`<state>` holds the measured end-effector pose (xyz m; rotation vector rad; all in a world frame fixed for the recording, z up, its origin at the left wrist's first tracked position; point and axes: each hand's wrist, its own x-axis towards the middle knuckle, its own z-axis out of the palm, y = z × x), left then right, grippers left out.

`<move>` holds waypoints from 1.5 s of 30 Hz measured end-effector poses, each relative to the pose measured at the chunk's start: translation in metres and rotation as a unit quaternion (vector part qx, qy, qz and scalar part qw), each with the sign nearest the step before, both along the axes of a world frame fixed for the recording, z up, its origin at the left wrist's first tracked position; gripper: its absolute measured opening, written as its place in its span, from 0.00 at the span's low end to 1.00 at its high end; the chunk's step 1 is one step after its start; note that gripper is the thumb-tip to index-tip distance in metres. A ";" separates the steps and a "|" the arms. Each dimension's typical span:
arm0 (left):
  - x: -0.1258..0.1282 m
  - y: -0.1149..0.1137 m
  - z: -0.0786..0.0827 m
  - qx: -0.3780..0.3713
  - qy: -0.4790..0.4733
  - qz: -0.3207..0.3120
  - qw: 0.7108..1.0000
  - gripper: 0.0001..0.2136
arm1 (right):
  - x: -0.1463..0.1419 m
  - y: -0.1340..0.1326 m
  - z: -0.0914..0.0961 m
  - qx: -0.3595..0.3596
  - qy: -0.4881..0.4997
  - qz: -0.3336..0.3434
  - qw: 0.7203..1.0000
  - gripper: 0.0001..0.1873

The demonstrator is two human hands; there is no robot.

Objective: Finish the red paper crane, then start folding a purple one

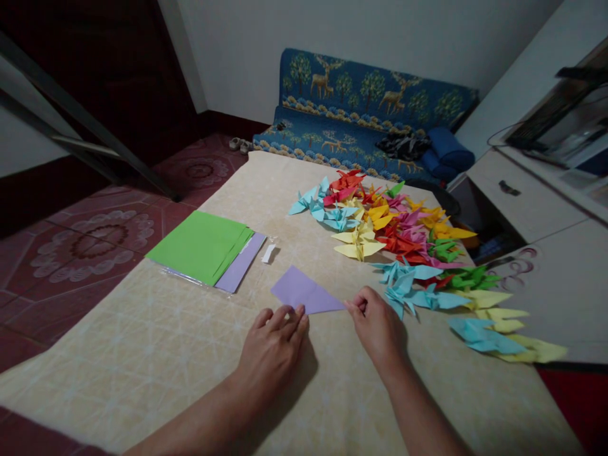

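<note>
A folded purple sheet of origami paper (304,291) lies flat on the table, narrowing to a point at its right end. My left hand (278,332) rests along its lower edge, fingers stretched out and fingertips touching the paper. Thumb and forefinger of my right hand (373,316) pinch the pointed right tip. To the left lies a stack of green paper sheets (202,244), with purple sheets (242,263) and a clear wrapper under it. A small white piece (268,254) sits between the stack and the folded paper.
Many folded paper cranes (403,231) in several colours crowd the table's right side, some close beside my right hand. The table (109,354) has a pale patterned cloth. Behind it stands a blue sofa (342,120); a white cabinet (546,209) is at the right.
</note>
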<state>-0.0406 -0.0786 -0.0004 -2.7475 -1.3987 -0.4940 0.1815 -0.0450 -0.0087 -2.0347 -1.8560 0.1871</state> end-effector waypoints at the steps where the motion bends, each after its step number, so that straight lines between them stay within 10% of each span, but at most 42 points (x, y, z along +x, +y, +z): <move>1: 0.001 0.001 0.000 0.000 0.011 -0.003 1.000 0.14 | 0.000 -0.001 -0.001 0.012 -0.001 0.001 1.000 0.10; 19: 0.056 0.023 0.028 -0.094 0.104 0.050 0.989 0.10 | -0.003 -0.006 -0.004 0.075 0.062 0.027 0.995 0.09; 24: 0.027 0.044 0.043 -0.118 -0.091 0.087 0.985 0.13 | 0.000 -0.003 -0.016 0.114 0.235 -0.011 0.965 0.11; 26: 0.017 0.050 0.049 -0.172 -0.321 0.099 0.926 0.14 | 0.000 -0.002 -0.019 0.135 0.317 -0.023 0.938 0.15; 31: 0.017 0.048 0.040 -0.373 -0.661 0.179 0.626 0.11 | -0.003 -0.003 -0.012 0.124 0.424 0.027 0.897 0.23; 34: 0.020 0.043 0.023 -0.392 -0.697 0.219 0.559 0.14 | -0.006 -0.006 -0.007 0.069 0.477 0.093 0.871 0.27; 37: 0.017 0.040 0.010 -0.377 -0.627 0.220 0.646 0.11 | -0.006 -0.006 -0.007 0.050 0.487 0.095 0.867 0.26; 41: 0.010 0.036 0.009 -0.249 -0.339 0.126 0.898 0.10 | -0.004 -0.005 -0.009 0.029 0.393 0.086 0.915 0.15; 45: 0.010 0.033 0.013 -0.120 -0.133 0.074 0.981 0.13 | -0.002 -0.004 -0.003 0.039 0.302 0.110 0.946 0.16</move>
